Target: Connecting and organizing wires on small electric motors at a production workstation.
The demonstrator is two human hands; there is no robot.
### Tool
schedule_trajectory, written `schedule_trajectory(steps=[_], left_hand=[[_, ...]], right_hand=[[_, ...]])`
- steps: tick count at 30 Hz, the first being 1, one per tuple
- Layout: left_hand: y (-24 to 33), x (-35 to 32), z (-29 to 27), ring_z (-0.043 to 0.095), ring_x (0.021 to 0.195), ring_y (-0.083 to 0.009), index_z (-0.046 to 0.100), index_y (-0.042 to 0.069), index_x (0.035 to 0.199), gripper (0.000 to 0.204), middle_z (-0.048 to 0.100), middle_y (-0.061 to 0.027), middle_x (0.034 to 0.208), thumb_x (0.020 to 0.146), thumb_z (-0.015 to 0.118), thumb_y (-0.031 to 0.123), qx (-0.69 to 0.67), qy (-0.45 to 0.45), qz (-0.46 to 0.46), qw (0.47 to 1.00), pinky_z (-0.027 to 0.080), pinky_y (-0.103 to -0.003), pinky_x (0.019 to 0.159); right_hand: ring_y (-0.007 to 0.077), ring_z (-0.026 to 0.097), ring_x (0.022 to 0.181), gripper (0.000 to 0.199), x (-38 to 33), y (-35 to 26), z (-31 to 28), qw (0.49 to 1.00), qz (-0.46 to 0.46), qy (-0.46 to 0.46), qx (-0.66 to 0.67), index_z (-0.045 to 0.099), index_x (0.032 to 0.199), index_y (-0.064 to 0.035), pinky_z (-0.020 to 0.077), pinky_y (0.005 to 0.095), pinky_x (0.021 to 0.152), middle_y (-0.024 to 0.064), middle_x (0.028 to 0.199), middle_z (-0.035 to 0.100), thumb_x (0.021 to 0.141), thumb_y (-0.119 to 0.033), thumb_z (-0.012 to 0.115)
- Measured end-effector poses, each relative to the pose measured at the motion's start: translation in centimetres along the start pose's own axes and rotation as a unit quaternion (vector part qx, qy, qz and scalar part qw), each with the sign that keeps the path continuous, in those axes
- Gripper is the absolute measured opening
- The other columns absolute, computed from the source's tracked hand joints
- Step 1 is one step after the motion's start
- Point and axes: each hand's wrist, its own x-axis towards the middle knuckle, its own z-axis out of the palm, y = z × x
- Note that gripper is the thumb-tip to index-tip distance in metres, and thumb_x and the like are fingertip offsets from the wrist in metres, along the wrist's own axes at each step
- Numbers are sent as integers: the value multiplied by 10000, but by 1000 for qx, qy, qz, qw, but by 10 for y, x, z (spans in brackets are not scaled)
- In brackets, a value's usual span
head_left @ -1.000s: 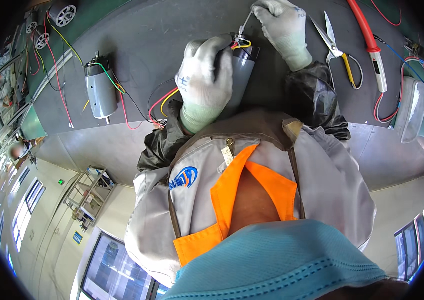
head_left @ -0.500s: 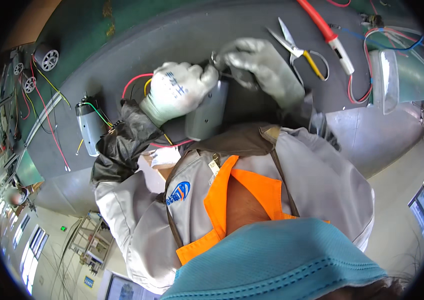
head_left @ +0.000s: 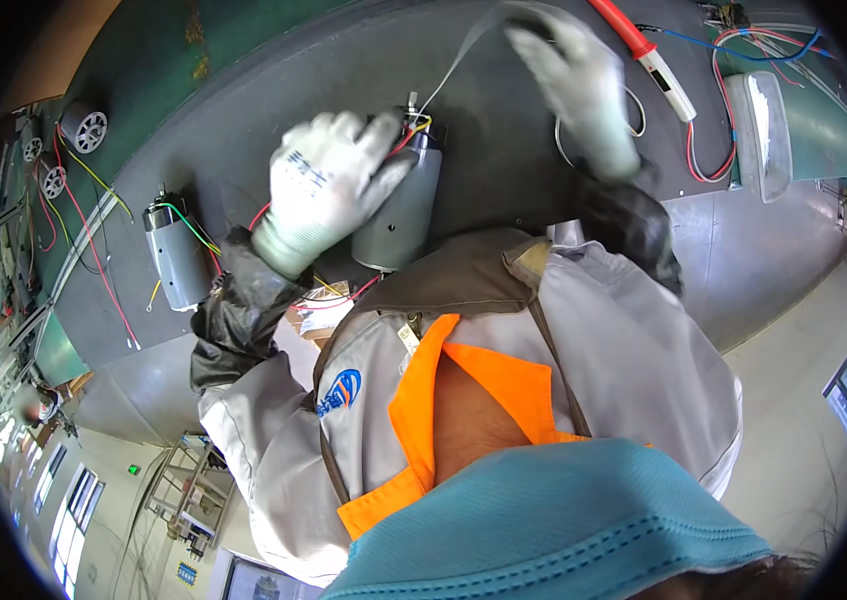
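A grey cylindrical motor (head_left: 399, 215) stands tilted at the bench's near edge, with red and yellow wires (head_left: 422, 125) at its top end. My gloved left hand (head_left: 329, 185) is closed around the upper left of this motor and its wires. From the top end a thin pale strip (head_left: 456, 60) runs up and right to my gloved right hand (head_left: 579, 85), which is raised with its fingers bent on the strip's far end. The fingertips are somewhat blurred. Behind that hand lie scissors (head_left: 561, 148), mostly hidden; their loops show.
Another grey motor (head_left: 181, 260) with a green wire stands to the left. Open-ended motor housings (head_left: 84, 128) and loose wires lie farther left. On the right are a red and white stick-shaped tool (head_left: 669, 85) with a cord and a clear plastic tray (head_left: 767, 135).
My right hand has moved up and right, away from the motor's top, and the pale strip now stretches between them. It now covers the scissors. My left hand has shifted slightly left.
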Motion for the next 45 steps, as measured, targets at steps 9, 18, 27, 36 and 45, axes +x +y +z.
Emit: schedule_trajectory(steps=[9, 18, 27, 36, 45], left_hand=[[-23, 60, 18, 674, 1048, -335, 719, 72, 1164, 323, 685, -180, 1108, 989, 669, 340, -340, -79, 2, 937, 544, -440, 896], [-66, 38, 11, 705, 1049, -288, 638, -61, 1258, 362, 720, -181, 1194, 960, 674, 141, -402, 22, 47, 914, 544, -356, 942], [-66, 21, 42, 664, 1172, -274, 545, -61, 1352, 377, 650, -176, 1316, 1012, 609, 88, -848, 13, -191, 494, 544, -407, 1022], [-69, 11, 17, 653, 1151, -338, 606, -38, 1300, 458, 654, -195, 1290, 979, 659, 284, -625, 112, -19, 772, 535, -412, 965], [-15, -71, -42, 557, 1295, -396, 570, 36, 1418, 775, 599, -182, 1381, 857, 715, 551, -223, 56, -85, 970, 438, -494, 1094]], right_hand=[[450, 520, 1276, 694, -171, -15, -88, 934, 166, -186, -257, 440, 1534, -86, 454, 499, 1062, 226, 1454, 522, 884, -18, 674], [205, 656, 1118, 765, -118, 2, -118, 851, 418, -181, 262, 425, 1540, -32, 544, 305, 910, 122, 1371, 596, 823, 12, 687], [322, 674, 1062, 755, -43, -41, -40, 892, 56, -445, 65, 456, 1517, -62, 548, 390, 872, 197, 1197, 654, 903, -360, 778], [424, 696, 804, 636, -51, -48, -40, 882, 165, -442, 16, 560, 1391, -119, 562, 479, 732, 195, 872, 703, 866, -399, 786], [252, 704, 751, 400, -65, -39, -35, 930, 186, -316, -1, 673, 1236, -78, 550, 396, 657, 177, 872, 705, 947, -347, 742]])
